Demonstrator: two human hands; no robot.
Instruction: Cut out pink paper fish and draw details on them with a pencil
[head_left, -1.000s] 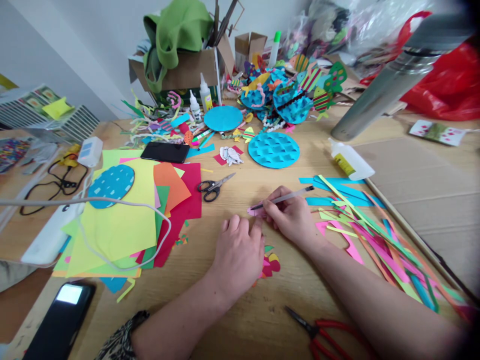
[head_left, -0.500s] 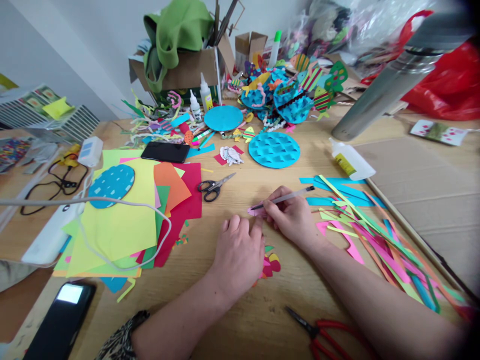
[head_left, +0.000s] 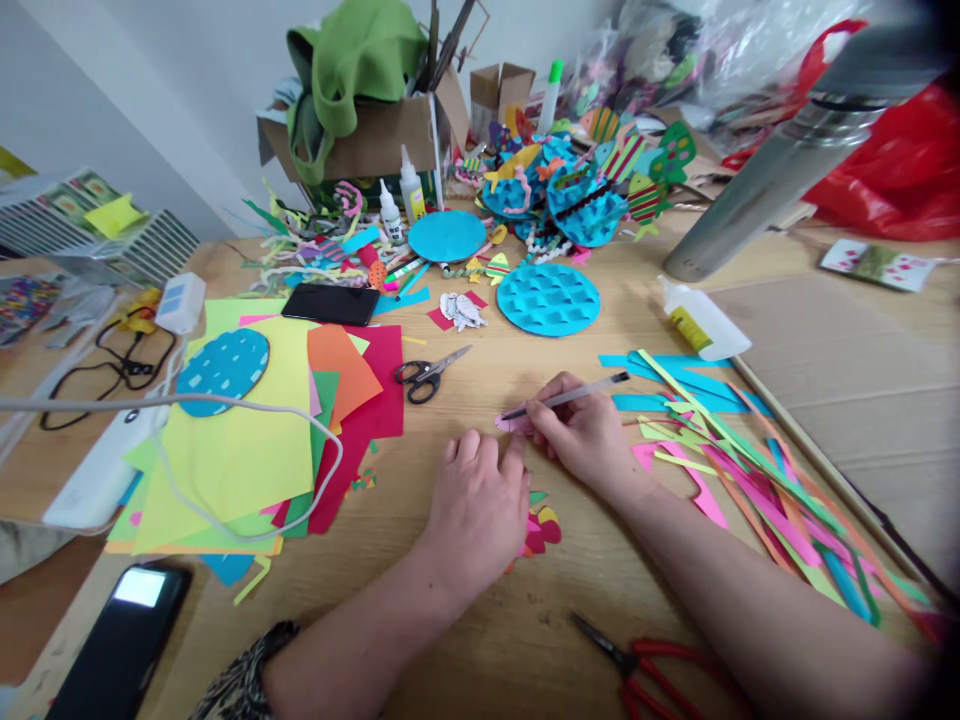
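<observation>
My right hand (head_left: 587, 440) is closed around a pen (head_left: 577, 391) with a clear barrel and black end cap. The pen's tip touches a small pink paper piece (head_left: 512, 423) lying on the table. From the near side my left hand (head_left: 482, 500) holds that piece at its edge, fingers curled and index finger stretched to it; the hand hides part of it. Small coloured paper cutouts (head_left: 544, 530) lie beside my left hand. Beyond it are black-handled scissors (head_left: 429, 375), slightly spread. Red-handled scissors (head_left: 637, 660) lie near the front edge.
Coloured paper sheets (head_left: 240, 460) with a cable across them lie left; paper strips (head_left: 750, 470) and a glue bottle (head_left: 701, 318) lie right. A steel thermos (head_left: 772, 170) stands behind. Blue discs (head_left: 549, 300) and a phone (head_left: 330, 304) are farther back; another phone (head_left: 120, 640) is front left.
</observation>
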